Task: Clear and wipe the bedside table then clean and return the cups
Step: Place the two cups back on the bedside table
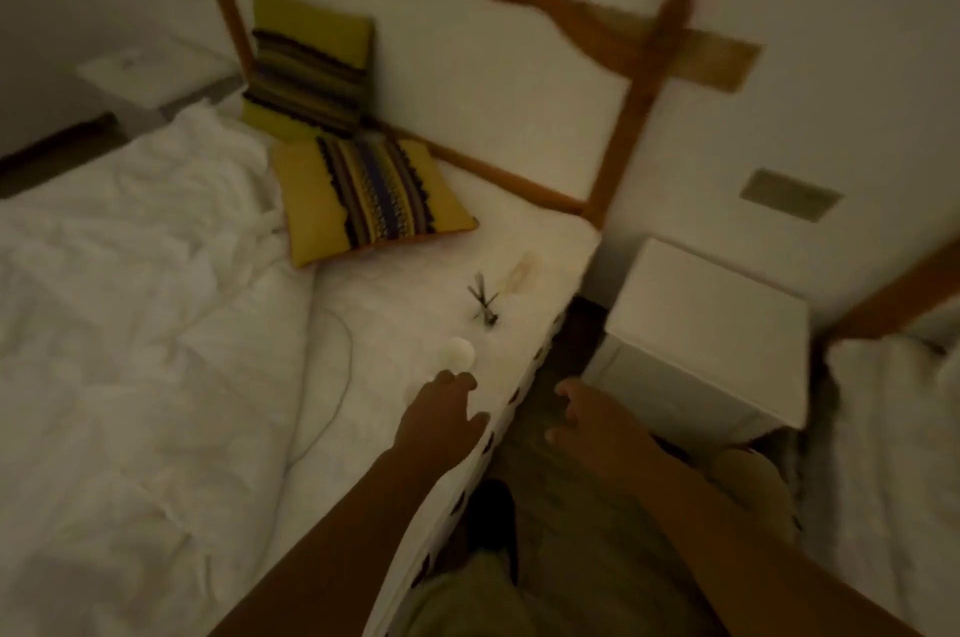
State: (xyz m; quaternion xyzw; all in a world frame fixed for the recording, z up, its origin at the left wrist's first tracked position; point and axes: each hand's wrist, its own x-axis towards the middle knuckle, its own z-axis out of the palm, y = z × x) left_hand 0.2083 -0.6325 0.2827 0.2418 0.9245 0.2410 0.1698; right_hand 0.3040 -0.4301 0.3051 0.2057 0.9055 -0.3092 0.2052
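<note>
A white bedside table (706, 319) stands between two beds, its top bare. On the mattress edge to its left lie a small round white object (457, 353), a dark thin item like a clip or keys (484, 306) and a pale flat item (522, 267). My left hand (441, 410) hovers over the mattress edge just below the round white object, fingers apart and holding nothing. My right hand (592, 423) hangs over the floor gap next to the table's front corner, fingers spread and empty. No cup is clearly visible.
Two yellow striped cushions (363, 192) lean near the wooden headboard (639, 80). A rumpled white duvet (130, 298) covers the left bed, with a thin cable (343, 376) across the sheet. A second bed (893, 428) is at the right. The room is dim.
</note>
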